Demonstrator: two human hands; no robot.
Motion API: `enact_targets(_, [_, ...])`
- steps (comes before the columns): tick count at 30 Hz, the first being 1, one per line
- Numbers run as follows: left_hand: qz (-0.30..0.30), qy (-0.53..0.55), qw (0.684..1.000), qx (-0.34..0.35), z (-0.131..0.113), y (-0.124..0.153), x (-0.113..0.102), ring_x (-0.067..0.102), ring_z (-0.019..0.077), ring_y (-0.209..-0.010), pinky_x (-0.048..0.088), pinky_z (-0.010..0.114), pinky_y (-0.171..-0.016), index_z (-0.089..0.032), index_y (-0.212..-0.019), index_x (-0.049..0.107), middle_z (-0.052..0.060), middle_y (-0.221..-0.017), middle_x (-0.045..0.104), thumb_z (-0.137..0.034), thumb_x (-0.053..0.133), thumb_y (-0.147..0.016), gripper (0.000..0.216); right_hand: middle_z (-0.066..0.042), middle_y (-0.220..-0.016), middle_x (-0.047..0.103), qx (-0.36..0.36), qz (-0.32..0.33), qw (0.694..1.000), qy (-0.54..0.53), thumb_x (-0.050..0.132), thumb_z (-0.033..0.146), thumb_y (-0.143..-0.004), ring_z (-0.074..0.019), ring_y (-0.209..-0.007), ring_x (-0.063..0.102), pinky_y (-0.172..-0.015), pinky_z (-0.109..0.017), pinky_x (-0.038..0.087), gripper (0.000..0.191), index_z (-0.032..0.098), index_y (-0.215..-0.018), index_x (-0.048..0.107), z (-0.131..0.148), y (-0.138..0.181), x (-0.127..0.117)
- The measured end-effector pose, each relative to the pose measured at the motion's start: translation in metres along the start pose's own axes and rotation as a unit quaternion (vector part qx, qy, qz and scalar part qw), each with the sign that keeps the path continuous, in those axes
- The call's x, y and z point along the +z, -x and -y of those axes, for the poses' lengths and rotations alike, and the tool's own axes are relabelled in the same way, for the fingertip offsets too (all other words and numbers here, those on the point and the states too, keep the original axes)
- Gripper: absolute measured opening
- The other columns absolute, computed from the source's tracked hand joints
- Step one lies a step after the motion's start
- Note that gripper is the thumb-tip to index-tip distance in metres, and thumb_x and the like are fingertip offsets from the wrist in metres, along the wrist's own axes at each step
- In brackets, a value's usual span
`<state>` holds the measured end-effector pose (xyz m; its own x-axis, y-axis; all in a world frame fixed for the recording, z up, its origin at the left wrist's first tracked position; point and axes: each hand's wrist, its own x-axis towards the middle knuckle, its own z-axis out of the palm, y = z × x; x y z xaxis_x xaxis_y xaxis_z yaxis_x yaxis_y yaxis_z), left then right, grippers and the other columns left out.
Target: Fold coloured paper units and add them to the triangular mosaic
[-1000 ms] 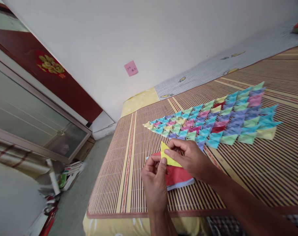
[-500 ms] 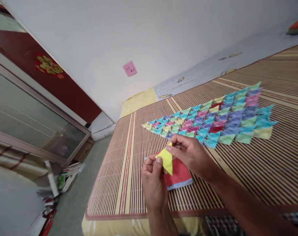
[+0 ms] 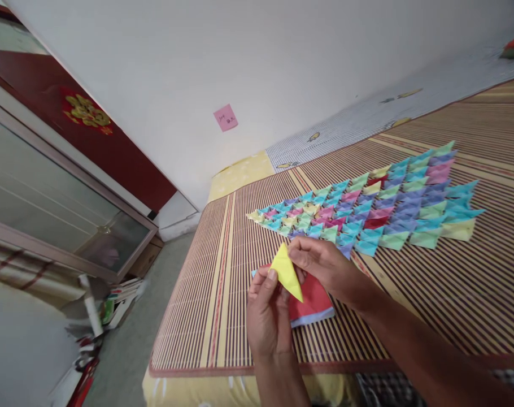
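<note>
Both hands pinch a folded yellow paper triangle (image 3: 286,272) above the striped bamboo mat (image 3: 430,294). My left hand (image 3: 269,316) grips its lower left edge between thumb and fingers. My right hand (image 3: 325,265) pinches its upper right side. Under the hands lies a stack of square paper sheets (image 3: 312,302) with a red sheet on top. Beyond the hands, several folded paper triangles in blue, green, pink, red and yellow lie side by side in a flat tiled patch (image 3: 375,206) on the mat.
The mat covers a bed with a yellow sheet (image 3: 240,172) against a white wall, which carries a pink sticky note (image 3: 226,117). To the left are the floor, a glass-fronted cabinet (image 3: 62,209) and a pile of books and clutter (image 3: 108,308).
The yellow paper has been turned in my hands from lying wide and flat to a narrower triangle with its point down and right. Both hands stay above the red stack.
</note>
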<state>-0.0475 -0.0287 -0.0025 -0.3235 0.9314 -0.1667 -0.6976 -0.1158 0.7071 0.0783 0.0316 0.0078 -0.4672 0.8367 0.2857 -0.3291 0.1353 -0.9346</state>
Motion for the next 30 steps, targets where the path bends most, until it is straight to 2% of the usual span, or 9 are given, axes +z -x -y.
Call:
enact_targets(4, [-0.064,0.078,0.994,-0.049,-0.003,-0.004,0.001,0.071,0.0142,-0.074,0.059,0.023,-0.071,-0.012,-0.075,0.07,0.006,-0.081,0.074,-0.005,0.07,-0.081,0.009,0.001,-0.073,0.061,0.012,0.03,0.999,0.009,0.067,0.038,-0.09,-0.0135,-0.068,0.058,-0.065,-0.026,0.047,0.023,0.018,-0.08,0.063,-0.003,0.0,0.0])
enact_targets(8, [-0.093,0.106,0.987,-0.073,-0.007,-0.002,0.007,0.067,0.0098,-0.061,0.055,0.017,-0.056,-0.008,-0.08,0.07,0.007,-0.076,0.073,0.0,0.044,-0.097,0.033,-0.001,-0.076,0.062,0.021,0.029,0.999,0.018,0.067,0.034,-0.089,-0.0143,-0.073,0.059,-0.069,-0.027,0.047,0.019,0.017,-0.081,0.063,-0.002,0.0,-0.001])
enact_targets(11, [-0.082,0.119,0.986,-0.087,-0.008,0.0,0.009,0.062,0.0072,-0.053,0.048,0.013,-0.048,-0.007,-0.081,0.071,0.008,-0.073,0.072,-0.003,0.037,-0.101,0.04,0.0,-0.075,0.061,0.026,0.033,0.999,0.008,0.066,0.034,-0.089,-0.0138,-0.072,0.058,-0.068,-0.026,0.047,0.019,0.017,-0.081,0.063,0.0,0.0,-0.001])
enact_targets(14, [-0.066,0.107,0.989,-0.075,-0.006,0.0,0.006,0.069,0.0101,-0.065,0.053,0.015,-0.055,-0.009,-0.082,0.072,0.009,-0.081,0.074,-0.002,0.044,-0.098,0.033,0.001,-0.075,0.061,0.028,0.034,0.999,-0.002,0.064,0.032,-0.089,-0.0137,-0.07,0.058,-0.066,-0.026,0.047,0.016,0.017,-0.082,0.062,-0.001,0.001,0.0])
enact_targets(17, [-0.013,0.052,0.998,-0.018,-0.002,0.0,0.001,0.071,0.0134,-0.075,0.057,0.019,-0.066,-0.012,-0.079,0.074,0.007,-0.083,0.075,-0.009,0.072,-0.083,0.006,0.001,-0.078,0.061,0.005,0.022,1.0,0.016,0.064,0.023,-0.086,-0.014,-0.072,0.058,-0.066,-0.025,0.047,0.005,0.018,-0.086,0.063,-0.003,0.002,0.002])
enact_targets(20, [0.013,-0.016,0.999,0.036,0.001,0.002,0.0,0.066,0.0102,-0.066,0.056,0.018,-0.064,-0.014,-0.075,0.073,0.002,-0.075,0.072,-0.019,0.091,-0.065,0.021,0.001,-0.078,0.06,-0.019,0.016,0.999,0.022,0.063,0.017,-0.083,-0.0137,-0.073,0.057,-0.064,-0.024,0.046,0.002,0.018,-0.083,0.063,-0.005,0.003,0.004])
enact_targets(22, [0.016,-0.05,0.997,0.054,0.001,0.003,0.002,0.061,0.0069,-0.06,0.052,0.015,-0.058,-0.014,-0.076,0.072,0.001,-0.075,0.07,-0.023,0.094,-0.062,0.027,0.001,-0.075,0.06,-0.02,0.019,1.0,0.013,0.062,0.017,-0.084,-0.014,-0.071,0.057,-0.062,-0.024,0.046,0.004,0.018,-0.08,0.064,-0.006,0.002,0.004])
enact_targets(25, [0.013,-0.122,0.988,0.091,0.003,0.006,0.008,0.058,0.0053,-0.058,0.049,0.016,-0.056,-0.014,-0.088,0.071,0.002,-0.083,0.07,-0.032,0.09,-0.07,0.032,0.0,-0.076,0.063,-0.028,0.016,0.999,0.013,0.059,0.018,-0.086,-0.0154,-0.071,0.059,-0.062,-0.025,0.047,0.009,0.018,-0.083,0.067,-0.005,0.001,0.004])
enact_targets(30, [-0.052,-0.292,0.93,0.219,0.005,0.017,0.02,0.065,0.0117,-0.068,0.054,0.024,-0.065,-0.019,-0.09,0.052,-0.001,-0.082,0.064,-0.041,0.077,-0.085,0.033,-0.001,-0.078,0.062,-0.101,-0.104,0.982,0.124,0.058,0.016,-0.085,-0.017,-0.074,0.061,-0.063,-0.027,0.045,0.013,0.018,-0.081,0.07,-0.006,0.001,0.006])
